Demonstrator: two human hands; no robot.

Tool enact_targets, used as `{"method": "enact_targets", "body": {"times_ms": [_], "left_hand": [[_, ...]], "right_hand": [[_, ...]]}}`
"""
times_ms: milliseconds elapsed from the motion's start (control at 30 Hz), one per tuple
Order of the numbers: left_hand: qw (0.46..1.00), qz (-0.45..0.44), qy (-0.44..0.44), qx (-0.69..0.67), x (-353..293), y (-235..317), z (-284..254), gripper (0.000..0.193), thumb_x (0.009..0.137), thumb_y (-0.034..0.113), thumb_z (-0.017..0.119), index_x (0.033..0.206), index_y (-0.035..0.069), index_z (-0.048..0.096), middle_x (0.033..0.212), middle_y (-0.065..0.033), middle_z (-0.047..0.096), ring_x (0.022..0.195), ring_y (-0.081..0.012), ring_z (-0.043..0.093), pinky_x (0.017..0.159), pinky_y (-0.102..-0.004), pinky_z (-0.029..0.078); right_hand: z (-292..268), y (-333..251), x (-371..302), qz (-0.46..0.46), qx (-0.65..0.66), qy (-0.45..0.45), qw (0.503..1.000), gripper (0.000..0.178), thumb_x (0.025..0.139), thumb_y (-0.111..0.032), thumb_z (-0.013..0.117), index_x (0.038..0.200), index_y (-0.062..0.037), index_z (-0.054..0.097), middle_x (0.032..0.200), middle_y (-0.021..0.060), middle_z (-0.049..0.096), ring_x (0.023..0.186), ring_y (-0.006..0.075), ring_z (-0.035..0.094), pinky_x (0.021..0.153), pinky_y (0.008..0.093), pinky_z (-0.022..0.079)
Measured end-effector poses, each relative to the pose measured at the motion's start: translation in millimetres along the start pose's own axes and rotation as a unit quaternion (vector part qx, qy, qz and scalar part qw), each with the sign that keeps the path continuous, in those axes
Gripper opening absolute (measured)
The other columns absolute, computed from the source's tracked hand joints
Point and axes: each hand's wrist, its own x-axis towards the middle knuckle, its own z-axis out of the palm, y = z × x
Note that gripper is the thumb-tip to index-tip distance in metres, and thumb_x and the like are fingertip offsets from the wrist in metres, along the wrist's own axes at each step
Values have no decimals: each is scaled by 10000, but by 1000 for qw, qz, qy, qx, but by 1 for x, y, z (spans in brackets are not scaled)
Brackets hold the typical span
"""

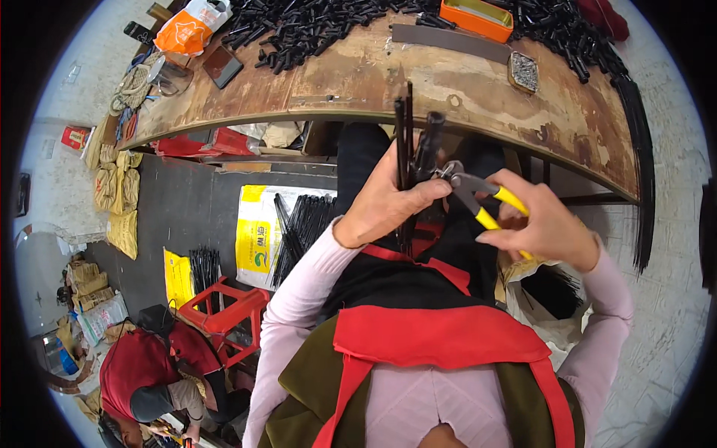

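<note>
My left hand [388,196] is closed round several thin black rods [403,142] and a thicker black tube [429,142], which look like a folded umbrella frame. They stand roughly upright over my lap, just off the table's near edge. My right hand [549,220] grips pliers [511,200] with yellow handles, its fingers wrapped about both handles. The pliers' grey jaws meet a small shiny metal piece [449,170] beside the rods, close to my left thumb. Whether the jaws are clamped on it is too small to tell.
Black plastic parts [314,37] heap along the back of the wooden table [336,82], near an orange box [476,19] and a small tin [523,72]. Black rods [302,224] lie on a sack at left. A red stool [228,313] and a bent-over person [142,366] are lower left.
</note>
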Motion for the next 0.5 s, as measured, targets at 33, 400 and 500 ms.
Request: {"method": "enact_targets", "body": {"times_ms": [33, 400, 500], "left_hand": [[1000, 4, 10, -1, -2, 2, 2, 555, 871, 161, 751, 1313, 51, 435, 775, 54, 501, 663, -38, 448, 542, -201, 363], [999, 6, -23, 45, -5, 1, 1, 346, 930, 180, 672, 1220, 10, 590, 777, 41, 586, 657, -22, 439, 579, -185, 359], [998, 16, -5, 58, -3, 4, 1, 404, 916, 211, 691, 1249, 15, 571, 752, 57, 543, 642, -27, 426, 567, -186, 346]], "right_hand": [[-8, -4, 1, 12, 1, -26, 1000, 444, 780, 12, 743, 1121, -1, 460, 552, 46, 536, 459, 101, 560, 449, 236, 402], [16, 37, 3, -265, -233, 231, 907, 326, 871, -104, 590, 1157, 13, 488, 937, 115, 617, 816, 288, 667, 686, 351, 486], [10, 34, -3, -260, -382, 214, 861, 279, 881, -59, 574, 1143, 6, 506, 858, 131, 621, 745, 309, 664, 668, 354, 492]]}}
